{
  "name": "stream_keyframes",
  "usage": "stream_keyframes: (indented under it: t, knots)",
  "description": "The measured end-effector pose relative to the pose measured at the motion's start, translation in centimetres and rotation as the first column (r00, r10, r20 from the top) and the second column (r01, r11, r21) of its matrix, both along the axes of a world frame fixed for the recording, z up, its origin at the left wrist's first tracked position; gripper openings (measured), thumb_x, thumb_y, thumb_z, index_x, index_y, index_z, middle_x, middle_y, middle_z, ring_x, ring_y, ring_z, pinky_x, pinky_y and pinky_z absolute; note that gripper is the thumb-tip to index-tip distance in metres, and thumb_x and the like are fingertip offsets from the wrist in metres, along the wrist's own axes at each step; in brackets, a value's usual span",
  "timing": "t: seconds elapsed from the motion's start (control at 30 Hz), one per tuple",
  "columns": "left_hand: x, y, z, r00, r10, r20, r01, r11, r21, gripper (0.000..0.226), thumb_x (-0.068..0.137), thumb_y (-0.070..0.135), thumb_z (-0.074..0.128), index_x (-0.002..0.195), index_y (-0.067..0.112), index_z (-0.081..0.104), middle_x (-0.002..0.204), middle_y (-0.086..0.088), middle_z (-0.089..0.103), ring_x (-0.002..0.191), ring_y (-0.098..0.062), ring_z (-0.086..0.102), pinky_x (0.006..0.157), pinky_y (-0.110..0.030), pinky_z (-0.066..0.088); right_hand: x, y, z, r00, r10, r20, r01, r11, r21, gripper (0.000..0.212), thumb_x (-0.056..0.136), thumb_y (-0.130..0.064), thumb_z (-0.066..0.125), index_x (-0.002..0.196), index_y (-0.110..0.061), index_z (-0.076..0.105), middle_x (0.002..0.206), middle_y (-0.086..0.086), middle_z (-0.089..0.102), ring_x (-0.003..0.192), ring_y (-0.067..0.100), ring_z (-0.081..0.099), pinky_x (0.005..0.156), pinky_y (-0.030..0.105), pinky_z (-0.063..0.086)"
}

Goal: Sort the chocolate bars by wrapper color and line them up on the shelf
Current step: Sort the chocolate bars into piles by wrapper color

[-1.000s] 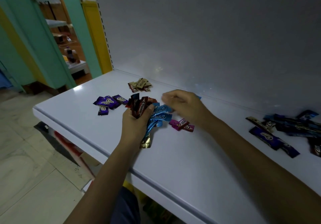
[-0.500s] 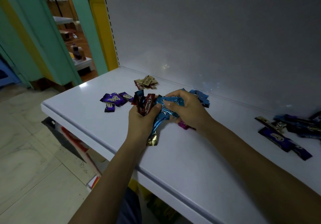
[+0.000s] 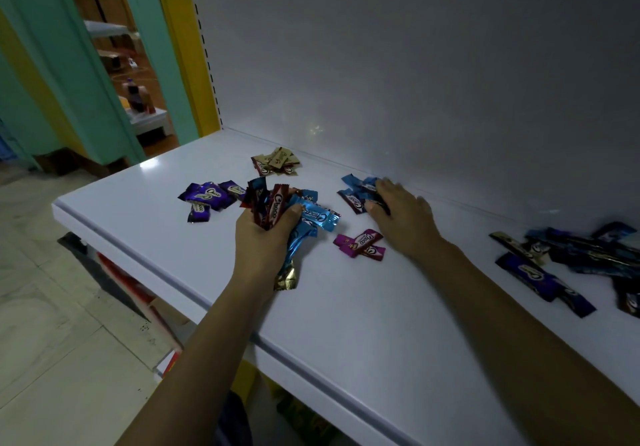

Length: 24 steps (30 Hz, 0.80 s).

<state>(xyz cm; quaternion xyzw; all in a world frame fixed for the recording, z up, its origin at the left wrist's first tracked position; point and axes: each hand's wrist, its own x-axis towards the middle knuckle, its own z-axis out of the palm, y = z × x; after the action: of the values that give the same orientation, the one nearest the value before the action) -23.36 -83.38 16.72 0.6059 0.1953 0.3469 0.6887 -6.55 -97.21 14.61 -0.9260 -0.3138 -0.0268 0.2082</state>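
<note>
The right hand point(image 3: 405, 217) has gone from the mixed bunch point(image 3: 277, 203) to the blue pile point(image 3: 356, 186) at the back of the shelf point(image 3: 346, 307), fingers flat on it, apparently delivering a bar; the left hand point(image 3: 263, 238) still clutches the mixed bunch; more colours await sorting.

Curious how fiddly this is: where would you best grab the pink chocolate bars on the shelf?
Probably pinch the pink bars across their narrow width at mid-length, coming down from above. They lie flat, overlapping, with bare shelf along both long sides; the right hand is nearest.
</note>
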Motion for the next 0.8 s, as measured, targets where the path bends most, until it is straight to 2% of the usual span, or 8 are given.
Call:
stream_keyframes:
  t: [0.07, 0.17, 0.23, 0.3, 0.4, 0.5, 0.63, 0.8]
  knots:
    - [-0.1, -0.1, 0.0, 1.0, -0.006, 0.01, 0.006, 1.0, 0.006, 0.017, 0.09, 0.009, 0.062, 0.098, 0.023, 0.063, 0.089, 0.007, 0.069, 0.075, 0.001, 0.069, 0.062, -0.012, 0.051, 0.3, 0.1, -0.1, 1.0, -0.016, -0.02, 0.016, 1.0, -0.025, 0.054, 0.102, -0.04, 0.033, 0.15, -0.018, 0.024, 0.158, 0.003, 0.018, 0.146, 0.019, 0.012, 0.117, 0.046, 0.007]
    - [-0.2, -0.2, 0.1, 1.0, -0.004, 0.011, 0.004, 1.0, 0.003, 0.018, 0.09, 0.008, 0.062, 0.096, 0.025, 0.062, 0.089, 0.006, 0.069, 0.075, -0.001, 0.069, 0.062, -0.013, 0.052, 0.4, -0.1, -0.3, 0.999, -0.019, 0.048, 0.017, 0.999, 0.028, 0.056, 0.1, -0.039, 0.038, 0.15, -0.019, 0.023, 0.158, 0.006, 0.019, 0.146, 0.021, 0.012, 0.116, 0.046, 0.009]
    - [-0.2, -0.1, 0.1, 1.0, -0.005, 0.015, 0.005, 1.0, -0.003, 0.019, 0.09, 0.008, 0.062, 0.096, 0.025, 0.062, 0.09, 0.006, 0.069, 0.076, -0.002, 0.069, 0.062, -0.013, 0.052, -0.3, -0.2, -0.2, 0.987, -0.009, 0.163, -0.01, 0.993, 0.117, 0.052, 0.099, -0.037, 0.044, 0.147, -0.02, 0.034, 0.154, 0.01, 0.029, 0.143, 0.024, 0.022, 0.115, 0.042, 0.015]
    - [-0.2, -0.1, 0.1, 1.0, -0.005, 0.018, 0.005, 1.0, -0.008, 0.019, 0.09, 0.007, 0.061, 0.096, 0.025, 0.062, 0.09, 0.006, 0.069, 0.076, -0.002, 0.069, 0.063, -0.014, 0.052, -1.8, 0.0, 0.5, 0.978, 0.024, 0.206, -0.084, 0.954, 0.287, 0.041, 0.096, -0.039, 0.046, 0.13, -0.018, 0.057, 0.134, 0.008, 0.054, 0.127, 0.022, 0.044, 0.105, 0.037, 0.028]
    - [-0.2, 0.0, 0.0, 1.0, -0.003, 0.012, 0.003, 1.0, -0.002, 0.018, 0.09, 0.007, 0.062, 0.099, 0.022, 0.062, 0.092, 0.004, 0.07, 0.078, -0.003, 0.07, 0.065, -0.015, 0.053, -4.9, 0.8, 2.5, 0.97, 0.235, -0.069, -0.163, 0.829, 0.535, 0.027, 0.092, -0.043, 0.054, 0.096, -0.02, 0.068, 0.086, -0.009, 0.065, 0.083, 0.0, 0.059, 0.077, 0.022, 0.044]
    - [-0.3, 0.0, 0.0, 1.0, -0.001, 0.004, 0.001, 1.0, 0.0, 0.021, 0.09, 0.009, 0.062, 0.11, 0.015, 0.061, 0.097, 0.001, 0.069, 0.083, -0.007, 0.07, 0.068, -0.017, 0.054, -7.0, 2.1, 3.7, 0.813, 0.451, -0.369, -0.157, 0.779, 0.607, 0.028, 0.082, -0.027, 0.07, 0.108, -0.022, 0.061, 0.09, -0.003, 0.07, 0.081, 0.004, 0.068, 0.074, 0.019, 0.055]
    - [-0.5, 0.0, 0.2, 0.999, -0.041, 0.002, 0.041, 0.999, -0.003, 0.018, 0.09, 0.013, 0.062, 0.104, 0.023, 0.061, 0.097, 0.005, 0.069, 0.084, -0.006, 0.07, 0.069, -0.017, 0.054, -7.9, 2.8, 3.8, 0.742, 0.495, -0.453, -0.043, 0.709, 0.703, 0.029, 0.083, 0.002, 0.067, 0.11, -0.001, 0.06, 0.089, 0.008, 0.069, 0.065, 0.006, 0.068, 0.06, 0.017, 0.055]
    - [-0.5, -0.1, 0.2, 0.992, -0.127, -0.026, 0.128, 0.992, 0.02, 0.01, 0.09, 0.017, 0.061, 0.097, 0.025, 0.062, 0.091, 0.004, 0.071, 0.08, -0.007, 0.071, 0.065, -0.015, 0.053, -7.6, 2.9, 3.8, 0.806, 0.464, -0.368, -0.061, 0.683, 0.728, 0.02, 0.087, -0.002, 0.064, 0.107, -0.003, 0.063, 0.076, 0.004, 0.067, 0.055, 0.004, 0.064, 0.051, 0.014, 0.048]
